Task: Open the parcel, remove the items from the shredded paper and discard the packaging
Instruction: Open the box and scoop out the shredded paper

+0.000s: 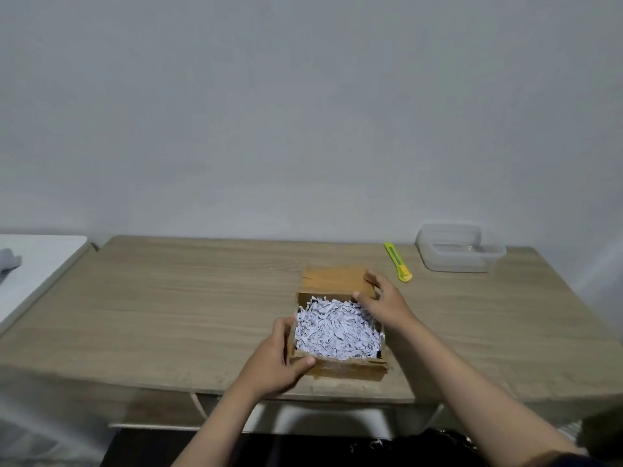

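A small brown cardboard parcel (pixel 350 367) stands open near the table's front edge, its lid flap (pixel 333 278) folded back flat behind it. White shredded paper (pixel 333 328) fills the box to the rim and hides whatever lies inside. My left hand (pixel 273 360) grips the box's front left corner, thumb along the front wall. My right hand (pixel 382 299) rests at the back right corner, fingers on the flap's right edge and the heel over the paper.
A yellow-green utility knife (pixel 397 262) lies behind the box to the right. A clear plastic container (pixel 460 247) sits at the back right of the wooden table (pixel 175 305). A white surface (pixel 37 264) adjoins the table on the left.
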